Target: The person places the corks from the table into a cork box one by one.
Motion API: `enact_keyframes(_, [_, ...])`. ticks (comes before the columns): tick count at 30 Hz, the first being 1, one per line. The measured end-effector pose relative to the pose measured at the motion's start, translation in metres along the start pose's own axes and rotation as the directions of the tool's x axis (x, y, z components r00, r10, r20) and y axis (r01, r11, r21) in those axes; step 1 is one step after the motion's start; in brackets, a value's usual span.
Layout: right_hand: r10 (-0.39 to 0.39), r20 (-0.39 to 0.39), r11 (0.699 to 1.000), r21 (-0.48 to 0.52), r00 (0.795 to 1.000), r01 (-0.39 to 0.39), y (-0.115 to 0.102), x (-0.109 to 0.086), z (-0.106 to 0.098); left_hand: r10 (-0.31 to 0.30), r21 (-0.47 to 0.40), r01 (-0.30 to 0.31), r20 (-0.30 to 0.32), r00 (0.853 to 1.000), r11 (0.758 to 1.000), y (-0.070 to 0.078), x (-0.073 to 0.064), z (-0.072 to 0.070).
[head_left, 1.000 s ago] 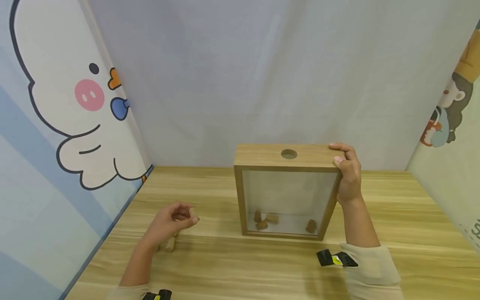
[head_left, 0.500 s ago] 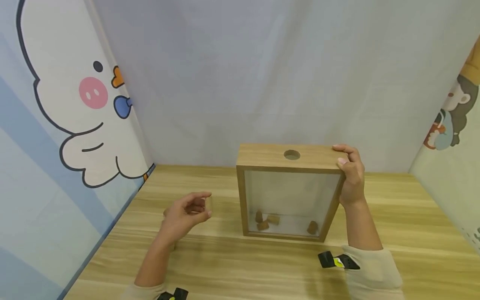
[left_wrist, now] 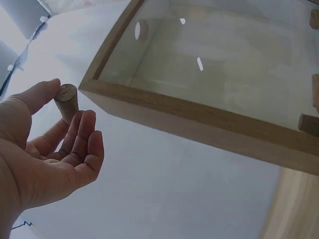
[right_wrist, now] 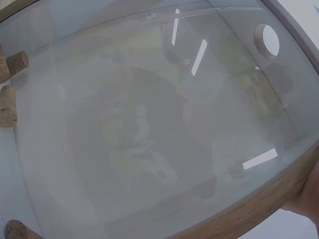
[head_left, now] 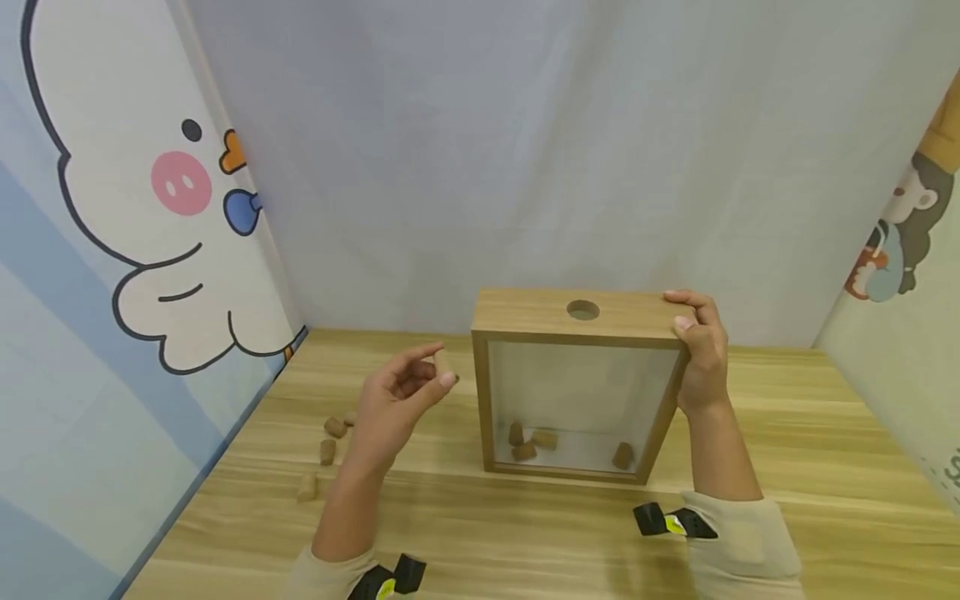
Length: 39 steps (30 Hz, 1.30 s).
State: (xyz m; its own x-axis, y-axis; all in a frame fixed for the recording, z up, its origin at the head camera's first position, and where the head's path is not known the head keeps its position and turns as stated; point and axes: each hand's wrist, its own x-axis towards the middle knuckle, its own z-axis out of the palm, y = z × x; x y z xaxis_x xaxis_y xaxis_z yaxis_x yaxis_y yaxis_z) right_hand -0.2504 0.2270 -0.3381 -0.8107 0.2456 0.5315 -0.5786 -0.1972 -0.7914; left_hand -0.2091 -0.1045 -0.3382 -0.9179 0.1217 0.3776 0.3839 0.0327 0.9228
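My left hand (head_left: 397,400) pinches a cork (left_wrist: 67,102) between thumb and fingertips, lifted above the table just left of a wooden box. The box (head_left: 525,312) stands upright, with a clear front panel and a round hole (head_left: 582,310) in its top. Several corks lie inside on its floor, among them one cork (head_left: 623,455) at the right side. My right hand (head_left: 703,354) grips the box's upper right corner, thumb on the top edge. In the right wrist view only a sliver of that hand shows beyond the frame.
Several loose corks, one of them a cork (head_left: 327,452), lie on the wood-grain table (head_left: 555,533) left of my left forearm. A pale curtain (head_left: 480,167) hangs behind the box. Printed panels with cartoon figures stand at both sides.
My left hand has carried the cork up and to the right, toward the box, uncovering loose corks on the table. My right hand keeps its grip on the box corner.
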Motion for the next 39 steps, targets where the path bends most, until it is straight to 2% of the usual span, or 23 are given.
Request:
enact_keyframes(4, [-0.003, -0.014, 1.0, -0.001, 1.0, 0.003, 0.0, 0.001, -0.001, 0.085, -0.075, -0.09, -0.067, 0.994, 0.993, 0.012, 0.006, 0.013])
enact_keyframes(8, [-0.005, -0.015, 1.0, 0.002, 1.0, 0.005, 0.001, 0.002, 0.0, 0.156, -0.131, -0.166, -0.085, 0.984, 0.977, 0.026, 0.012, 0.023])
enact_keyframes(17, [-0.002, -0.002, 1.0, -0.008, 1.0, 0.002, 0.001, 0.001, 0.0, 0.224, -0.1, -0.233, -0.093, 0.97, 0.967, 0.047, 0.031, 0.049])
enact_keyframes(21, [0.004, -0.006, 1.0, -0.017, 1.0, -0.004, 0.001, 0.001, 0.0, 0.235, -0.095, -0.242, -0.084, 0.968, 0.966, 0.053, 0.041, 0.061])
enact_keyframes(25, [0.008, -0.013, 1.0, -0.017, 1.0, -0.008, 0.001, 0.001, 0.0, 0.243, -0.052, -0.248, -0.085, 0.966, 0.967, 0.059, 0.054, 0.073])
enact_keyframes(29, [0.008, -0.016, 1.0, -0.017, 1.0, -0.008, 0.0, 0.001, 0.0, 0.207, -0.003, -0.207, -0.031, 0.978, 0.978, 0.064, 0.067, 0.084])
enact_keyframes(33, [0.009, -0.017, 1.0, -0.022, 1.0, -0.01, 0.0, 0.001, 0.001, 0.076, 0.07, -0.08, 0.066, 0.995, 0.994, 0.07, 0.078, 0.09])
enact_keyframes(36, [0.013, -0.016, 1.0, -0.025, 1.0, -0.013, 0.0, 0.0, 0.002, -0.039, 0.134, 0.023, 0.118, 0.992, 0.991, 0.073, 0.087, 0.093])
enact_keyframes(39, [0.011, -0.015, 1.0, -0.028, 1.0, -0.012, -0.001, 0.0, 0.002, -0.108, 0.169, 0.083, 0.15, 0.983, 0.982, 0.075, 0.096, 0.099])
